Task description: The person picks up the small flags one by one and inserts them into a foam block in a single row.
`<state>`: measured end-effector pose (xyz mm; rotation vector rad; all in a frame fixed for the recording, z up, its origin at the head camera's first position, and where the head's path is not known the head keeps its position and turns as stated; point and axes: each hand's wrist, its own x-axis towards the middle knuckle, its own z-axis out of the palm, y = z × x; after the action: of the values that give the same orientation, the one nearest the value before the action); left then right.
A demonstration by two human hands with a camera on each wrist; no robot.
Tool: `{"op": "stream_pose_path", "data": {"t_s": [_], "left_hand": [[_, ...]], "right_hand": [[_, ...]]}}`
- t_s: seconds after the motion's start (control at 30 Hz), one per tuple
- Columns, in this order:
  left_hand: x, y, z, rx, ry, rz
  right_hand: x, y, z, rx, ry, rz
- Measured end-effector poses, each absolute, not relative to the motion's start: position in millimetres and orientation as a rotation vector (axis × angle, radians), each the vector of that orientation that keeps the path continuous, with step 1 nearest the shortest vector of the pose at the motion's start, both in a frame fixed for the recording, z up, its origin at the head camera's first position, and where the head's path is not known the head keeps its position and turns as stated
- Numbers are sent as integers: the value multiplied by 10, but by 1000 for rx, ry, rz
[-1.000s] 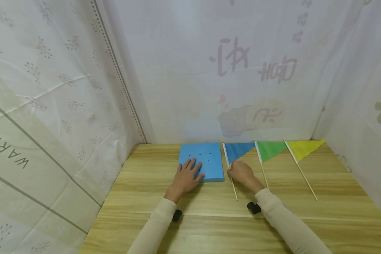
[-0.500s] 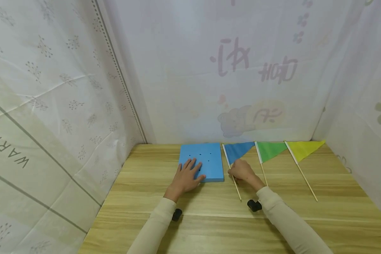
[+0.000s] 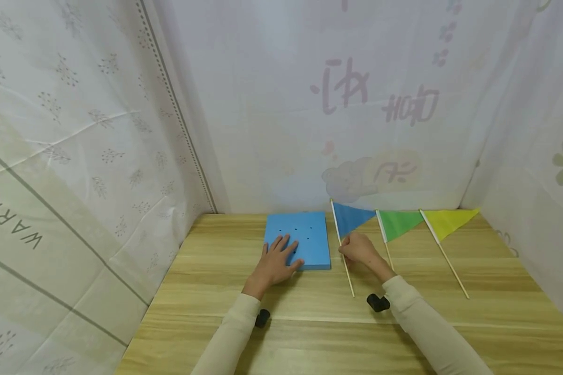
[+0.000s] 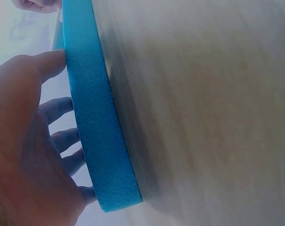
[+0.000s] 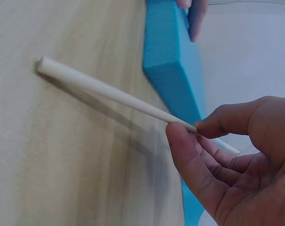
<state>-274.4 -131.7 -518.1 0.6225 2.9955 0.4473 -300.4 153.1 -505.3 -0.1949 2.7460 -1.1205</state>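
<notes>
Table edge nearest the person: both sleeves cross the wooden table (image 3: 309, 333) toward the blue foam board (image 3: 300, 237), which lies flat near the far wall.
Left hand (image 3: 276, 260): fingers spread and laid flat on the board's near left part, pressing on its top; the thumb lies against the board's edge in the left wrist view.
Right hand (image 3: 358, 250): just right of the board, thumb and fingertips (image 5: 180, 136) pinching the stick of the blue flag (image 3: 349, 219).
Flag stick axis: runs near to far, its bare end (image 5: 43, 65) lying toward the person, the pennant end raised beyond the board's far right corner.
Nearer hand: the right.
Further right of the board: green flag (image 3: 396, 223) and yellow flag (image 3: 445, 221) lie flat.
</notes>
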Motion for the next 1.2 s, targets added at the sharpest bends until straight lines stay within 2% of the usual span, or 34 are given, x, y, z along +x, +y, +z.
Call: {"op": "stream_pose_path", "data": {"t_s": [0.37, 0.67, 1.2], "left_hand": [[-2772, -1360, -5265, 637, 2978, 509], [-2757, -1348, -5199, 622, 2965, 509], [-2769, -1334, -5177, 641, 2965, 505]], "right_hand": [[-3025, 1527, -4930, -163, 2711, -1282], [-3017, 1496, -4785, -298, 2747, -1319], [-3121, 1356, -4515, -366, 2732, -1402]]}}
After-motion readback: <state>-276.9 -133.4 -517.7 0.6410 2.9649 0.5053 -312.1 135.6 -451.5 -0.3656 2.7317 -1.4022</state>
